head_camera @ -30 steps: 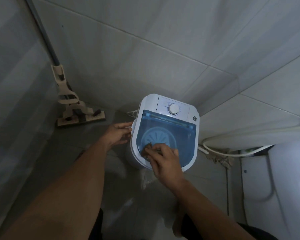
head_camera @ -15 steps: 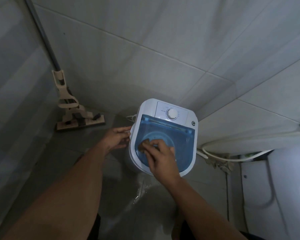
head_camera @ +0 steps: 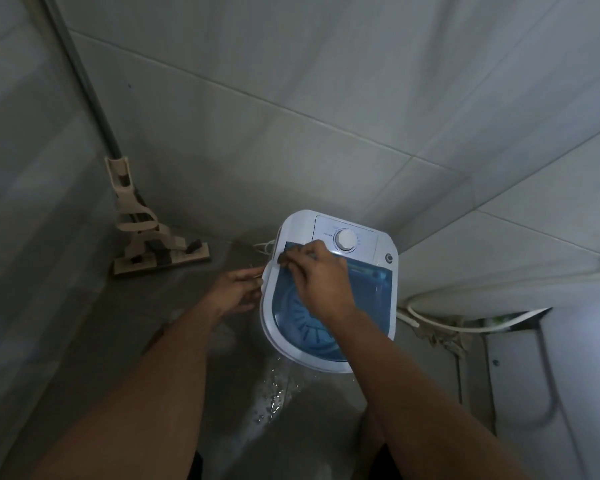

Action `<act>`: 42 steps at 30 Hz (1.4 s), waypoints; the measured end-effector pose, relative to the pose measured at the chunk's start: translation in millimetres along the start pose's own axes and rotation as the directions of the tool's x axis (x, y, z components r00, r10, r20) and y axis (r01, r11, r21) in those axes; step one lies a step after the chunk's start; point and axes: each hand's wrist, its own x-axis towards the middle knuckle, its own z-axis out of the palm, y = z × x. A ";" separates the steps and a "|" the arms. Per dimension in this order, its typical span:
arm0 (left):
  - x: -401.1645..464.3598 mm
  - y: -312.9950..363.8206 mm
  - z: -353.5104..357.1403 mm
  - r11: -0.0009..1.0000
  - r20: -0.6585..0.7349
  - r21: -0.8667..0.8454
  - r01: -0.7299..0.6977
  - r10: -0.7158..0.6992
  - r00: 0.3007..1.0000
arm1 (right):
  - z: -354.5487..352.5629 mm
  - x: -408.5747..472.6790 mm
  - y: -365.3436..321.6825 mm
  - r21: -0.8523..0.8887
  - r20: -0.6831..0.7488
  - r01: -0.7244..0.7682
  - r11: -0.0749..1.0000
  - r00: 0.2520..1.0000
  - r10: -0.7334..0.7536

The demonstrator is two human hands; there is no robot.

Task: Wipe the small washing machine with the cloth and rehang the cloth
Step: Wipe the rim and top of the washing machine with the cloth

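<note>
Head view, and I'm looking down on the small washing machine (head_camera: 329, 289) sitting on the wet floor (head_camera: 146, 341) in the corner of the tiled room. My right hand (head_camera: 321, 282) is on its blue see-through lid (head_camera: 368, 299), up at the lid's eleven o'clock corner, just beside the white dial (head_camera: 344, 240). Fingers are curled down on the dark cloth (head_camera: 284, 259), pressing it to the lid; only a scrap of it peeks out past the fingertips. My left hand (head_camera: 238, 289) is at the machine's nine o'clock, fingers fairly straight and touching the white rim. Mop (head_camera: 146, 237) leans in the corner out at ten o'clock. White hose (head_camera: 440, 323) trails along the floor at three o'clock.
</note>
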 end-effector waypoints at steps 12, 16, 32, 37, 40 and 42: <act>3.6 -3.2 -3.5 1.000 0.009 -0.012 -0.005 0.005 1.000 | 28.1 -126.7 -29.8 0.053 0.304 0.665 0.745 0.700 -0.647; 1.3 -0.1 -0.8 0.999 0.008 -0.038 0.000 0.000 1.000 | -0.9 -88.0 -13.5 0.071 0.131 0.495 0.866 0.856 -0.500; 6.8 -2.0 0.2 0.999 -0.005 0.022 -0.033 0.033 0.999 | 40.9 -82.8 -26.9 0.036 0.041 0.322 0.946 0.946 -0.323; -15.0 -0.1 1.0 0.999 0.012 0.048 -0.021 0.020 1.000 | 39.7 -157.7 -38.2 0.024 0.235 0.466 0.884 0.857 -0.458; -46.2 2.8 4.3 0.991 -0.054 0.125 -0.043 0.050 0.997 | 5.6 -165.7 -38.3 0.198 0.076 0.093 0.976 0.991 -0.110; -75.1 6.5 11.2 0.978 -0.095 0.197 -0.073 0.093 0.991 | -26.4 -159.2 -38.4 0.405 0.030 -0.130 0.905 0.991 0.129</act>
